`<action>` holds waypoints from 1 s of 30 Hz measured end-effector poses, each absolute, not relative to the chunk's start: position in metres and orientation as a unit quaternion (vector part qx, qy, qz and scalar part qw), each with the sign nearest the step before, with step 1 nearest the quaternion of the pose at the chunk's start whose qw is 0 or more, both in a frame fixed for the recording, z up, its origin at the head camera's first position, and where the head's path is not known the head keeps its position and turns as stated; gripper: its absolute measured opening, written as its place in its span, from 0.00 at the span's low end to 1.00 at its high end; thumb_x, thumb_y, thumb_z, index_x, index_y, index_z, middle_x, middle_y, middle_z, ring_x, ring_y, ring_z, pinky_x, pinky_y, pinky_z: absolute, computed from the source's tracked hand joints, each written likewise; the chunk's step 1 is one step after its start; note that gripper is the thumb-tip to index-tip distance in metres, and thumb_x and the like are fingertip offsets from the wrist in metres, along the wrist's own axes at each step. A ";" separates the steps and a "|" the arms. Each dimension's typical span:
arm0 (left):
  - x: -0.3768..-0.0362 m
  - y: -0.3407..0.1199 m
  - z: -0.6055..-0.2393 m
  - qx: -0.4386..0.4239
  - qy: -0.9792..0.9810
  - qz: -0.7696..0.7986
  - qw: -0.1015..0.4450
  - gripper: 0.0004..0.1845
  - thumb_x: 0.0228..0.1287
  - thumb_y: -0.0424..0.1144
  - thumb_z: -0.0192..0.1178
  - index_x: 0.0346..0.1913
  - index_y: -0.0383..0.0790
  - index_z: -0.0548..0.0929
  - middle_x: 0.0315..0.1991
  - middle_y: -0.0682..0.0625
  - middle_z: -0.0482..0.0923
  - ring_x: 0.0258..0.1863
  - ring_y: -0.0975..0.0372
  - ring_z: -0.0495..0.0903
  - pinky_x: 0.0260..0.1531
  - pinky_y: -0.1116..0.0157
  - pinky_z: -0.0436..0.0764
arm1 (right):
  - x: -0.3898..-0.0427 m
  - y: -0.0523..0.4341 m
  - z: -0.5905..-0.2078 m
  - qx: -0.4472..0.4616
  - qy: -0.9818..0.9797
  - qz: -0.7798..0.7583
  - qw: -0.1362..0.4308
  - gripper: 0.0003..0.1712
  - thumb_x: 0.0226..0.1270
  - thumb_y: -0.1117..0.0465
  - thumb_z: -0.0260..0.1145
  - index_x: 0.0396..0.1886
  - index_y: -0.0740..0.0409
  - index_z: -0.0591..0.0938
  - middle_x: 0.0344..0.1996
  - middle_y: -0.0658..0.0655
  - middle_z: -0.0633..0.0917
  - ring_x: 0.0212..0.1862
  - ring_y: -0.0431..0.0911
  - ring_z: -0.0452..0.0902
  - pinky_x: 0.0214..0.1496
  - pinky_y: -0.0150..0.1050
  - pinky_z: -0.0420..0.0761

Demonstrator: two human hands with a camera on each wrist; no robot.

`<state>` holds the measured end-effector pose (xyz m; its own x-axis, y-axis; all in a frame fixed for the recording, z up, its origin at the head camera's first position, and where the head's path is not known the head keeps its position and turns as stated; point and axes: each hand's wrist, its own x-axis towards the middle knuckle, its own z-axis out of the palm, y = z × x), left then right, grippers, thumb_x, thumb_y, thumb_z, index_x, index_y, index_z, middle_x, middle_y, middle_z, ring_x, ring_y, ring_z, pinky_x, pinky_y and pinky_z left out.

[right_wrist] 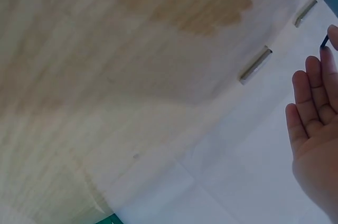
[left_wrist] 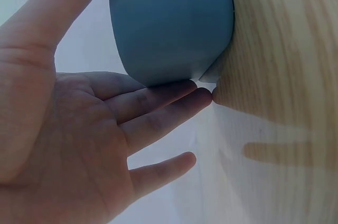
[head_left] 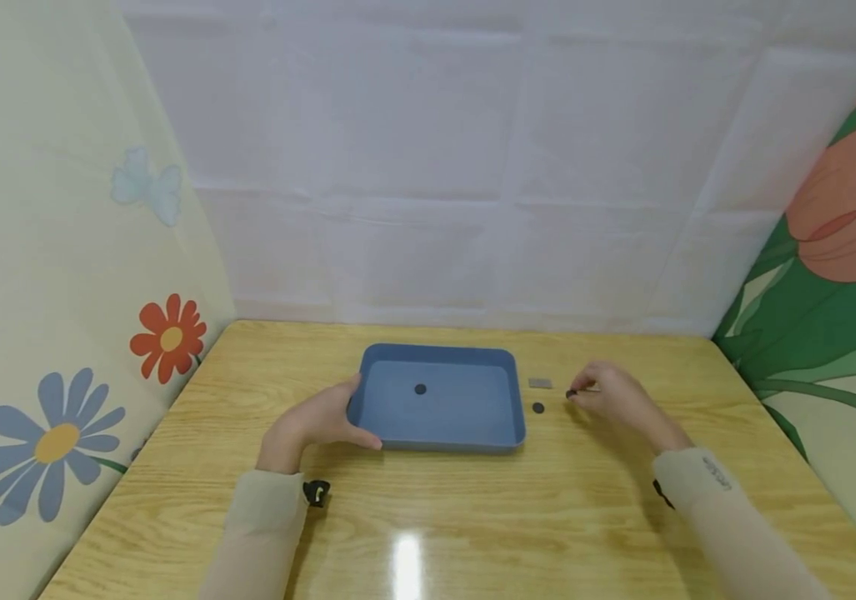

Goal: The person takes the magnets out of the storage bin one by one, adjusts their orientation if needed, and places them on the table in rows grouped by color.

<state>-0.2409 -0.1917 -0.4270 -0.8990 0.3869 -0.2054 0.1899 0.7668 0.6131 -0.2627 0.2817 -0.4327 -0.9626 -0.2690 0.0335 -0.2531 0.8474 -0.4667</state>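
Observation:
A shallow blue tray [head_left: 443, 445] lies on the wooden table. My left hand [head_left: 326, 414] is at its left end, thumb along the front wall; in the left wrist view the straight fingers touch the tray's outer wall [left_wrist: 171, 28]. Inside the tray lies a small black disc [head_left: 420, 389]. To the right of the tray, my right hand [head_left: 611, 394] pinches another black disc [right_wrist: 325, 40] between thumb and forefinger, just above the table. A third disc [head_left: 538, 408] lies between that hand and the tray.
A thin grey bar [head_left: 540, 383] lies right of the tray. A second bar [right_wrist: 255, 65], largely hidden by my right hand in the head view, lies farther right. White cloth [head_left: 397, 208] hangs behind the table [head_left: 473, 525], and flowered cloths hang at both sides.

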 end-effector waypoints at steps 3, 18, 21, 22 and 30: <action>-0.241 -0.191 -0.427 0.153 0.926 0.303 0.162 0.75 0.46 0.60 0.81 0.81 0.23 0.41 0.82 0.30 0.46 0.81 0.38 0.53 0.78 0.40 0.61 | -0.263 0.282 -0.441 -0.130 0.961 -0.242 0.029 0.06 0.67 0.61 0.73 0.39 0.60 0.87 0.41 0.58 0.86 0.45 0.51 0.82 0.50 0.51 0.86; -0.241 -0.192 -0.427 0.152 0.928 0.298 0.161 0.75 0.45 0.61 0.81 0.81 0.24 0.42 0.82 0.30 0.46 0.81 0.38 0.53 0.79 0.41 0.62 | -0.259 0.279 -0.452 -0.144 0.970 -0.194 0.034 0.05 0.64 0.61 0.75 0.36 0.56 0.87 0.38 0.53 0.86 0.43 0.48 0.81 0.52 0.51 0.85; -0.242 -0.192 -0.427 0.154 0.929 0.297 0.159 0.75 0.45 0.61 0.81 0.80 0.23 0.42 0.82 0.30 0.46 0.81 0.38 0.53 0.79 0.41 0.62 | -0.259 0.279 -0.449 -0.141 0.971 -0.191 0.039 0.06 0.65 0.60 0.75 0.37 0.56 0.87 0.39 0.54 0.86 0.44 0.48 0.82 0.51 0.51 0.86; -0.242 -0.192 -0.427 0.154 0.929 0.296 0.159 0.75 0.45 0.61 0.81 0.80 0.23 0.43 0.82 0.30 0.46 0.81 0.38 0.53 0.78 0.41 0.62 | -0.259 0.279 -0.447 -0.137 0.970 -0.195 0.043 0.06 0.65 0.60 0.75 0.38 0.56 0.87 0.40 0.55 0.86 0.44 0.49 0.83 0.50 0.50 0.86; -0.238 -0.192 -0.425 0.149 0.929 0.297 0.164 0.75 0.45 0.61 0.81 0.81 0.24 0.42 0.82 0.31 0.46 0.81 0.38 0.53 0.78 0.41 0.62 | -0.260 0.282 -0.431 -0.119 0.970 -0.209 0.034 0.12 0.71 0.56 0.70 0.45 0.60 0.88 0.46 0.59 0.86 0.50 0.55 0.84 0.52 0.52 0.87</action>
